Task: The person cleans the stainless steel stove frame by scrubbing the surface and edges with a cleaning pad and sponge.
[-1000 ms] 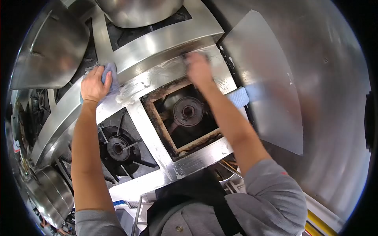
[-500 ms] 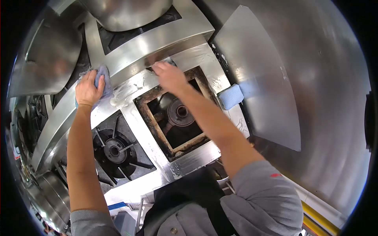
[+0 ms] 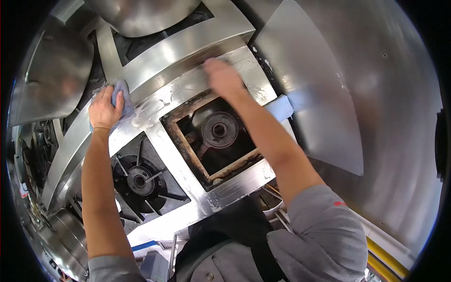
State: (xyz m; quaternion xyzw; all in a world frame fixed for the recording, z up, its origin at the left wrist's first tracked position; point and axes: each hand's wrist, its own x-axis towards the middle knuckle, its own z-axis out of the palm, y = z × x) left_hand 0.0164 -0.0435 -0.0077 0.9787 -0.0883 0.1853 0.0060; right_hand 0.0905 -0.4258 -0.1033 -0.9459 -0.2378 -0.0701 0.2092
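My left hand (image 3: pixel 105 109) is closed on a bluish-grey cloth (image 3: pixel 123 94), pressed against the raised steel ledge behind the stovetop. My right hand (image 3: pixel 223 79) is blurred, with its fingers curled down on the wet steel stovetop (image 3: pixel 164 96) behind a square burner opening. Something greyish shows at its fingertips, too smeared to name. Below it, the opening has a scorched, rusty rim (image 3: pixel 185 145) and a round burner (image 3: pixel 220 130) inside. White suds lie on the steel between my hands. A light blue sponge (image 3: pixel 281 108) rests at the stovetop's right edge, partly behind my right forearm.
A second burner with a grate (image 3: pixel 140 181) is at the front left. Large steel pans (image 3: pixel 148 16) stand on the raised back section (image 3: pixel 188 51), another (image 3: pixel 58 70) at the left. A steel wall (image 3: pixel 390 117) with a translucent sheet (image 3: pixel 319 89) borders the right. Steel pots (image 3: pixel 63 237) sit lower left.
My right hand has slid right along the back strip of the stovetop. The left hand stays on the cloth. My right forearm now covers part of the sponge.
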